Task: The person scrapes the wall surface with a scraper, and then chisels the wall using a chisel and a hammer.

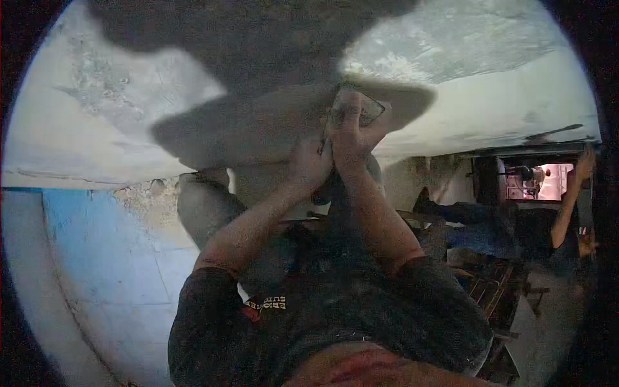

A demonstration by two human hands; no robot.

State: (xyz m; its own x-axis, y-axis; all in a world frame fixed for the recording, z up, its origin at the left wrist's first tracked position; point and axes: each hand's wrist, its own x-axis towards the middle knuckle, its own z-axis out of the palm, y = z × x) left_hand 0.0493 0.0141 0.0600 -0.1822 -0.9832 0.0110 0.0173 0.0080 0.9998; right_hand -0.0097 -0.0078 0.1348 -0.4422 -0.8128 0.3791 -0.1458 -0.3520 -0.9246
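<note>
Right hand (348, 143) clamped on a pale, flat piece (369, 111) at upper centre of the frame, left hand (309, 162) close alongside, its grip unclear, another person (535, 222) at right.

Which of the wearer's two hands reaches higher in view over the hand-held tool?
The right hand: it reaches up onto the pale tool, while the left hand sits lower, alongside it.
</note>
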